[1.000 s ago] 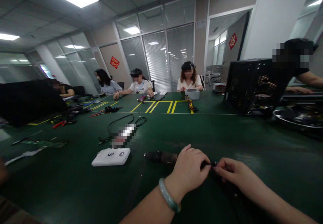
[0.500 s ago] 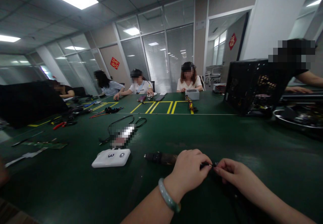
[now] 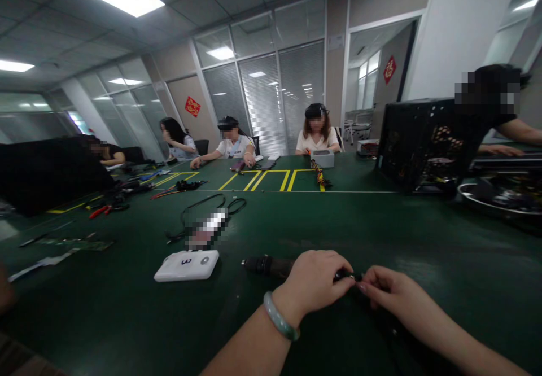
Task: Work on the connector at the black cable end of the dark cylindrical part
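My left hand (image 3: 315, 282), with a pale green bangle on the wrist, is curled over the front end of a dark electric screwdriver (image 3: 267, 265) that lies on the green table (image 3: 127, 314). Its fingertips pinch the tool's thin black tip. My right hand (image 3: 387, 290) meets it from the right, fingers pinched together on the same small black tip (image 3: 354, 277). The two hands almost touch. What exactly sits between the fingertips is too small to make out.
A white box marked 3 (image 3: 187, 265) lies left of the tool, with black cables (image 3: 212, 204) behind it. A black computer case (image 3: 423, 144) stands at the right, beside a person's arm (image 3: 514, 133). Several people sit at the far end. Tools (image 3: 104, 206) lie at left.
Both hands have stayed on the tool's tip. My left forearm has shifted slightly left and the hands sit a touch lower.
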### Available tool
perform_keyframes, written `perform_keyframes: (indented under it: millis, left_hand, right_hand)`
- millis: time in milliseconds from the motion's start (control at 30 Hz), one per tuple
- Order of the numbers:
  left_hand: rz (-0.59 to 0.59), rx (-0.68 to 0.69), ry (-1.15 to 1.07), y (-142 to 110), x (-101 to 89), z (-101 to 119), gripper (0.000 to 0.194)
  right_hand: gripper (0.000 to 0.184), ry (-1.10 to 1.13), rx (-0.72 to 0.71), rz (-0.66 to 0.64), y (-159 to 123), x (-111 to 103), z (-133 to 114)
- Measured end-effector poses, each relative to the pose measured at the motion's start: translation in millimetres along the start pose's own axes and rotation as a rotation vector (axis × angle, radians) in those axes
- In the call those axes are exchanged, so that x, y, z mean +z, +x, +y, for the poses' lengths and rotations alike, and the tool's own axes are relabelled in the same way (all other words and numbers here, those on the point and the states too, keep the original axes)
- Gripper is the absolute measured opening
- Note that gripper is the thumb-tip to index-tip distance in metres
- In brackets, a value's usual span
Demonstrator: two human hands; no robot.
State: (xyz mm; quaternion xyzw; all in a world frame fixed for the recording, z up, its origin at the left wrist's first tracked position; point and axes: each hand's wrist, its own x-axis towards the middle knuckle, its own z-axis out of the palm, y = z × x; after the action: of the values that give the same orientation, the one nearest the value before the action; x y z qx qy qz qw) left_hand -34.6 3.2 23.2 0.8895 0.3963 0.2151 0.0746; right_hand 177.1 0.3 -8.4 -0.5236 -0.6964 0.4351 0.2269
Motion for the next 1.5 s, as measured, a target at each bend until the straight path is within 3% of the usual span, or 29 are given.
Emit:
perform_keyframes:
  millis: [267,500,1500]
  left_hand:
    - [-0.01,0.022,0.02,-1,-3.9,7,0.013]
    - [-0.018,-0.045,0.026,-3,-0.7,15,0.011]
    - [-0.036,-0.001,0.037,-3,-4.3,13,0.011]
  right_hand:
    - [0.029,0.023,0.029,0.004,1,-1,2]
    - [0.028,0.037,0.034,0.047,1,-1,0]
    - [0.032,0.028,0.024,0.021,0,-1,2]
